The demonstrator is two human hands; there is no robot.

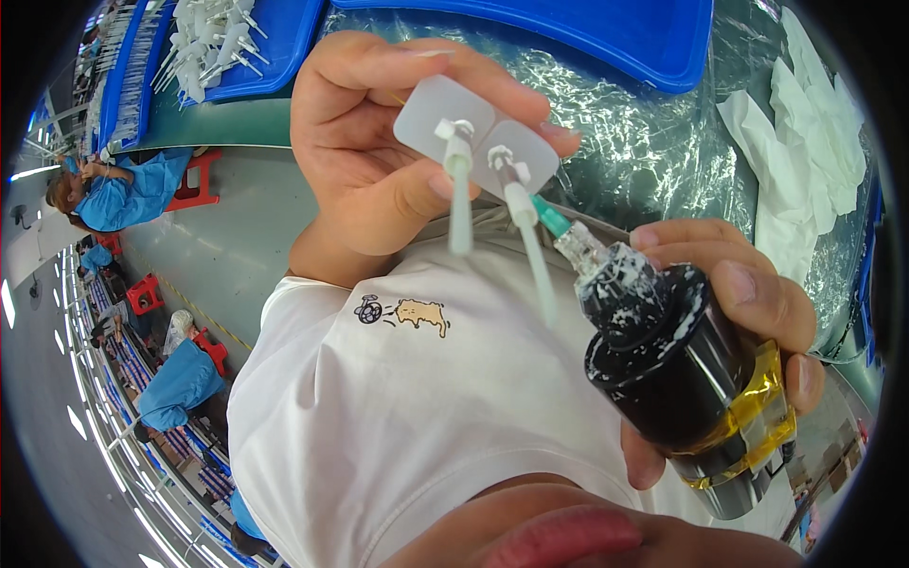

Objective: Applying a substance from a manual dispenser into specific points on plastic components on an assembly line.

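Note:
Between the thumb and fingers of my left hand (365, 156) is a white plastic part (431, 121). It has two rounded square plates side by side, with a thin white tube (460, 204) standing out from each. My right hand (748, 293) is wrapped round a black dispenser (663, 369), a cylinder with yellow tape on its body and white residue smeared over its nose. Its clear nozzle ends in a green needle tip (551, 218), which points at the base of the right-hand tube. Whether the tip touches the part I cannot tell.
Blue trays (625, 43) lie on a table under shiny clear film (606, 180). One tray at upper left holds many white tubed parts (208, 43). Crumpled white tissue (795, 142) lies at right. People in blue (133, 194) sit on red stools (197, 180) at left.

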